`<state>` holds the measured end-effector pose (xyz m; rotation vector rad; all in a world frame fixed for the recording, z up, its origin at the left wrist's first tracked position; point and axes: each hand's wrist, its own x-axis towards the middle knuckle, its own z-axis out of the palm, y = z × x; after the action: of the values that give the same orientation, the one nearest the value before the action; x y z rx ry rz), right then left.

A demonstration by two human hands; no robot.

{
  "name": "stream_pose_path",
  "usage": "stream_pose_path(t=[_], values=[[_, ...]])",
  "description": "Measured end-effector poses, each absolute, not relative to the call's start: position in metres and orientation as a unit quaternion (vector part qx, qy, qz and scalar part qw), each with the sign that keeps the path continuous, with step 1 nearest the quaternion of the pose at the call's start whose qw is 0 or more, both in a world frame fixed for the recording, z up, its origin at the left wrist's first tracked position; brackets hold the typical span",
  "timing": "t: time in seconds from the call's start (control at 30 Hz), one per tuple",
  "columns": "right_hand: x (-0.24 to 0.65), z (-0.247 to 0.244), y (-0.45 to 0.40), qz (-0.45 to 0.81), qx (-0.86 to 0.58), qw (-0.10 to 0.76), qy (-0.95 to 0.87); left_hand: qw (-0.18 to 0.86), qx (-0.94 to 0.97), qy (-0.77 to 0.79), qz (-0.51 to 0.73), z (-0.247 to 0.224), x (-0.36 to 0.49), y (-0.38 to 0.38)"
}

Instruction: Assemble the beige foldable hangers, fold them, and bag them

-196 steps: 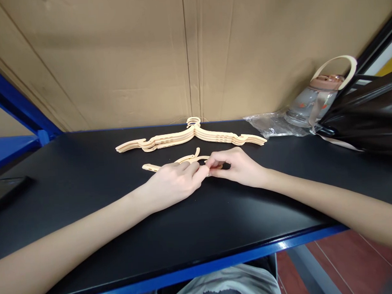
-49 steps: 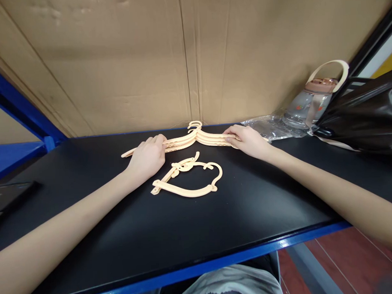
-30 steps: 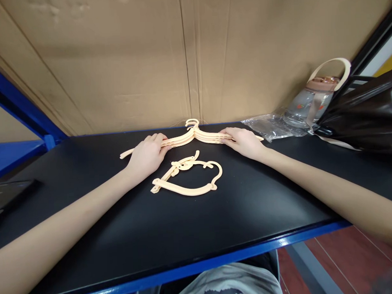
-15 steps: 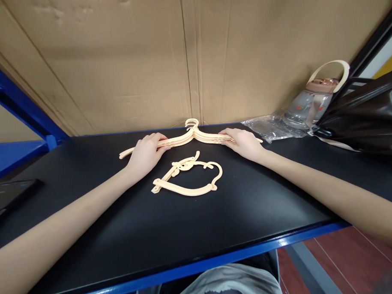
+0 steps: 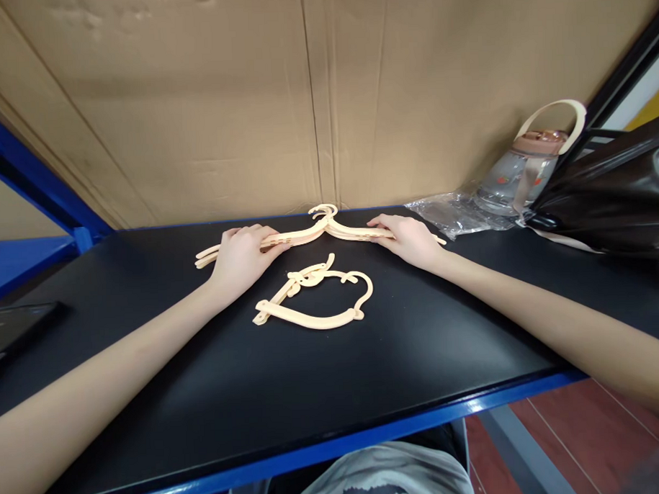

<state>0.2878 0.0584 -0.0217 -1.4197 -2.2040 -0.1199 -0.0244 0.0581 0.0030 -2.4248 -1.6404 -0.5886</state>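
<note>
A stack of cream hangers (image 5: 350, 232) lies spread near the back of the black table, hooks towards the cardboard. My left hand (image 5: 246, 254) is closed round their left arms, whose ends stick out beyond it. Around the right arms my right hand (image 5: 408, 240) is closed too, with a tip showing past it. In front of the stack, between my forearms, a folded cream hanger (image 5: 315, 321) rests on the table in a loose ring, touched by neither hand.
Cardboard (image 5: 206, 107) stands behind the black table (image 5: 334, 391). At the right are a clear plastic bag (image 5: 450, 215), a bottle (image 5: 526, 175) and a dark shiny bag (image 5: 619, 193). A phone (image 5: 19, 326) lies at the left edge.
The stacked hangers have shifted slightly lower, and their left ends now stick out further and fan apart. Both hands keep their hold.
</note>
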Motion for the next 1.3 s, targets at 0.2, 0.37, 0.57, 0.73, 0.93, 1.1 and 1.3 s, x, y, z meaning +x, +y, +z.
stream_pose_path(t=[0.2,0.37,0.57,0.73,0.93,1.1,1.3], values=[[0.289,-0.020,0.059,-0.011,-0.518,0.275,-0.810,0.081,-0.819,-0.530,-0.203,0.002,-0.025,0.057],[0.288,-0.015,0.055,-0.009,-0.527,0.299,-0.795,0.092,-0.799,-0.556,-0.209,0.002,-0.026,0.057],[0.286,-0.014,0.053,0.000,-0.536,0.292,-0.792,0.091,-0.786,-0.574,-0.210,0.003,-0.024,0.055],[0.286,-0.015,0.053,-0.011,-0.536,0.272,-0.799,0.099,-0.788,-0.575,-0.197,0.003,-0.023,0.054],[0.287,-0.017,0.055,-0.021,-0.535,0.270,-0.800,0.112,-0.783,-0.579,-0.199,0.000,-0.023,0.055],[0.281,-0.013,0.047,-0.115,-0.494,0.309,-0.805,0.150,-0.774,-0.554,-0.267,-0.001,-0.023,0.054],[0.256,-0.002,0.016,-0.100,-0.345,0.268,-0.894,0.130,-0.857,-0.394,-0.306,0.004,-0.013,0.038]])
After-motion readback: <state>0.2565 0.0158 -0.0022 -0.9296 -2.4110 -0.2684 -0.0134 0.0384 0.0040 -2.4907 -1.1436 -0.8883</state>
